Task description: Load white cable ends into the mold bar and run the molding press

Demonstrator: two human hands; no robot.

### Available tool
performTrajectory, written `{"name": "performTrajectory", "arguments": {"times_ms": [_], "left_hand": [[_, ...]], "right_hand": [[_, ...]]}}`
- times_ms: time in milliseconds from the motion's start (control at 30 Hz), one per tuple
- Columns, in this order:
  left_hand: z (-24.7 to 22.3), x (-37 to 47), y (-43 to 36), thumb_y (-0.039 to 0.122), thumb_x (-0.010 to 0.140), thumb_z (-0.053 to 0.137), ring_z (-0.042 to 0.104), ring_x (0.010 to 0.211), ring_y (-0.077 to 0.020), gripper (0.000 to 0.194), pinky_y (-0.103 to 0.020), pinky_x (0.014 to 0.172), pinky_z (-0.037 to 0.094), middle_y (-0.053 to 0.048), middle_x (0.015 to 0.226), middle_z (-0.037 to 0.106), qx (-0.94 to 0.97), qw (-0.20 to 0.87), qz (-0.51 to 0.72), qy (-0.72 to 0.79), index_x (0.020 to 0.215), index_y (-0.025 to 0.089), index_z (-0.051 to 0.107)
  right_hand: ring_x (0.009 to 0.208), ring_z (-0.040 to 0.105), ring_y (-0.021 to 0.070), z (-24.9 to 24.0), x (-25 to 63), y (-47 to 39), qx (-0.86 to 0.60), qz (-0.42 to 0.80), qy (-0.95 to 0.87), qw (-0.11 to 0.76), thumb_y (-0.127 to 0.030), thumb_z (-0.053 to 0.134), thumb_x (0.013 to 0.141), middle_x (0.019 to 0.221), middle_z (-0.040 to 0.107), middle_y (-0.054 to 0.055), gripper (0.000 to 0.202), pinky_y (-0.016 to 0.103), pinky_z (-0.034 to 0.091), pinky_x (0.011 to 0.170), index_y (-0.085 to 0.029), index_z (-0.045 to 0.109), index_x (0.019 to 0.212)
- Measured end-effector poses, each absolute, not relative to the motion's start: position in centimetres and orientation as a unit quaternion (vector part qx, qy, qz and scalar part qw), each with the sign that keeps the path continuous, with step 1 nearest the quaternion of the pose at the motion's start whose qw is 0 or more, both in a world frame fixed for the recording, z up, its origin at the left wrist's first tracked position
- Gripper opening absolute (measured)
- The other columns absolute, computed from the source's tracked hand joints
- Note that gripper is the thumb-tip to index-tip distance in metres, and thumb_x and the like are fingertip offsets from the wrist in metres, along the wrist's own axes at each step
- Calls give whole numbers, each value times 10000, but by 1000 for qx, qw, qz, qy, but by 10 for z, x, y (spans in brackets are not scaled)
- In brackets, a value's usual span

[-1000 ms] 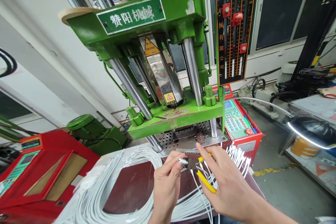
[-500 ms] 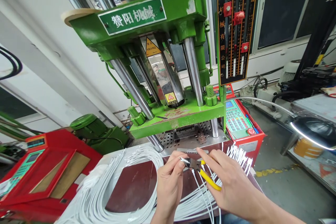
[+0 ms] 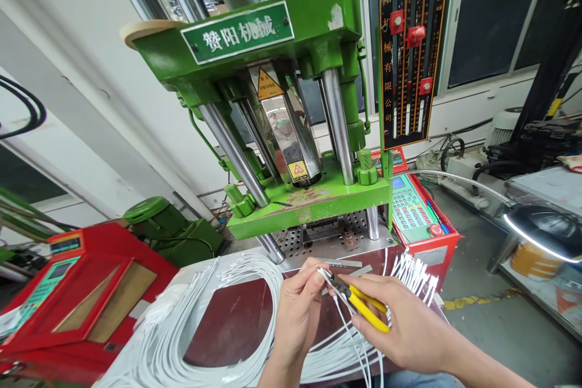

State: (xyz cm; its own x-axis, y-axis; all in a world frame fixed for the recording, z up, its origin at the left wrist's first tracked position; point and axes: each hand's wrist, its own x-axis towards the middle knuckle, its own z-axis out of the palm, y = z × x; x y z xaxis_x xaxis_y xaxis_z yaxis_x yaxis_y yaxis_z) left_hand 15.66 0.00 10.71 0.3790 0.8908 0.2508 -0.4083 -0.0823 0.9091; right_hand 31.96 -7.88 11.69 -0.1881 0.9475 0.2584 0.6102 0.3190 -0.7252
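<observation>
My left hand [image 3: 297,309] is closed in a pinch on the end of a white cable [image 3: 322,271]. In my right hand [image 3: 404,318] is a pair of cutting pliers [image 3: 366,306] with yellow handles, its dark jaws at the cable end by my left fingertips. Whether the jaws touch the cable, I cannot tell. Below my hands, several white cables hang or lie across the table. A large coil of white cables [image 3: 170,339] curves over the table to the left, and a bunch of white cable ends [image 3: 416,276] sticks up at the right.
A green press [image 3: 309,206] stands behind the table [image 3: 227,327]. To its right is a red control box [image 3: 421,212] with keypad; farther right, a lit lamp [image 3: 545,230] on a flexible neck. A red machine [image 3: 100,279] and green motor [image 3: 150,218] stand left.
My right hand and the pliers have turned, so the handles point more along my palm and my fingers wrap round them. My left hand has shifted slightly right. The view has moved a little.
</observation>
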Motion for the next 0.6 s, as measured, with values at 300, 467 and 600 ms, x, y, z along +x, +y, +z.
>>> {"name": "performTrajectory", "arguments": {"times_ms": [300, 467, 600], "left_hand": [[103, 152, 0, 255, 801, 653, 546, 814, -169, 141, -265, 703, 478, -67, 845, 610, 585, 556, 536, 248, 857, 172, 753], [96, 147, 0, 276, 784, 670, 560, 816, -195, 183, -295, 699, 477, -81, 879, 644, 607, 511, 540, 281, 915, 180, 754], [94, 145, 1, 238, 821, 631, 540, 847, -183, 176, -287, 731, 458, -65, 883, 640, 625, 498, 541, 262, 951, 208, 747]], "right_hand": [[972, 513, 233, 96, 313, -76, -550, 62, -741, 381, -155, 514, 773, 1082, 500, 107, 732, 408, 492, 831, -192, 248, 1454], [947, 496, 245, 94, 313, -74, -544, 30, -746, 382, -148, 501, 784, 1060, 487, 117, 739, 425, 495, 799, -167, 213, 1464], [949, 486, 249, 92, 314, -74, -538, 20, -749, 387, -134, 501, 780, 1060, 477, 118, 755, 437, 493, 804, -162, 195, 1469]]}}
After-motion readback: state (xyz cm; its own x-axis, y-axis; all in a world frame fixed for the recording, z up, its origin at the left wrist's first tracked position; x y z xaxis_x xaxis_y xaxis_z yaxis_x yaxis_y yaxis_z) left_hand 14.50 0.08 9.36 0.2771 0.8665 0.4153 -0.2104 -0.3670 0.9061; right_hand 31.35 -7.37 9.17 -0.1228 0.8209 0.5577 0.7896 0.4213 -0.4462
